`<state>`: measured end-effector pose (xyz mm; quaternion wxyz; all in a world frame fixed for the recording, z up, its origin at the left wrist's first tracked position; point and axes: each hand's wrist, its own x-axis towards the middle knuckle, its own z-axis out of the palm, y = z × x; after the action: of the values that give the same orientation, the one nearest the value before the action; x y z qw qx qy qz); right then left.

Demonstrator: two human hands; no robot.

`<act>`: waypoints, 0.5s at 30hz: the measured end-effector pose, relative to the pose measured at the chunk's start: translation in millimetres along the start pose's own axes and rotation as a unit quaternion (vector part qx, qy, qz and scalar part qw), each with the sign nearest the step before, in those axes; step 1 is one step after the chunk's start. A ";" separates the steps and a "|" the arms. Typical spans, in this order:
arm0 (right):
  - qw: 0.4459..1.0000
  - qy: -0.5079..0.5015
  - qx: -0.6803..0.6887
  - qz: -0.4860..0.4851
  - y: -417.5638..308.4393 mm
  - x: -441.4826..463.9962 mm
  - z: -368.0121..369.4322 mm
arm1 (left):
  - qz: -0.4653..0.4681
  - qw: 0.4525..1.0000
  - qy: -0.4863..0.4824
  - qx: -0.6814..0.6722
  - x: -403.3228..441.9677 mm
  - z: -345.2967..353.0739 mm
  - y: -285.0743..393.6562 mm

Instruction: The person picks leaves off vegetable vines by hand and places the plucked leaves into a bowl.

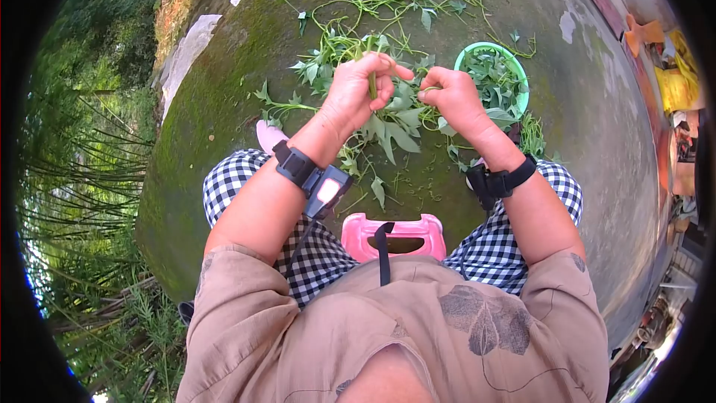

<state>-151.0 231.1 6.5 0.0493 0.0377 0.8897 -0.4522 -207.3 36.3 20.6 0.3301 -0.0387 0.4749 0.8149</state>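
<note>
leaves (488, 76) inside the container (524, 91)

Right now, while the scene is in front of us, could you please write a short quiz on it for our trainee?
1. Which hand is nearer the green container?
2. True or false: the green container is empty.
3. Fill in the blank: the left hand grips green ____.

Key:
1. The right hand.
2. False: leaves lie in it.
3. stems
</note>
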 end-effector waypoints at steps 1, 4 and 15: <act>1.000 0.005 -0.002 -0.005 4.0 1.0 -0.1 | -0.013 1.000 -0.014 -0.018 -1.2 -2.3 3.7; 1.000 0.020 -0.015 -0.005 11.3 6.7 -3.7 | -0.024 0.997 0.040 0.054 1.4 -11.9 7.1; 0.996 -0.049 0.010 -0.077 -12.3 2.3 -7.1 | -0.048 0.980 0.042 0.190 -6.2 -10.0 0.1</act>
<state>-155.1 229.7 20.2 0.0573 -0.0531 0.8817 -0.4653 -205.0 25.2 17.6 0.3496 -0.0321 0.6324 0.6905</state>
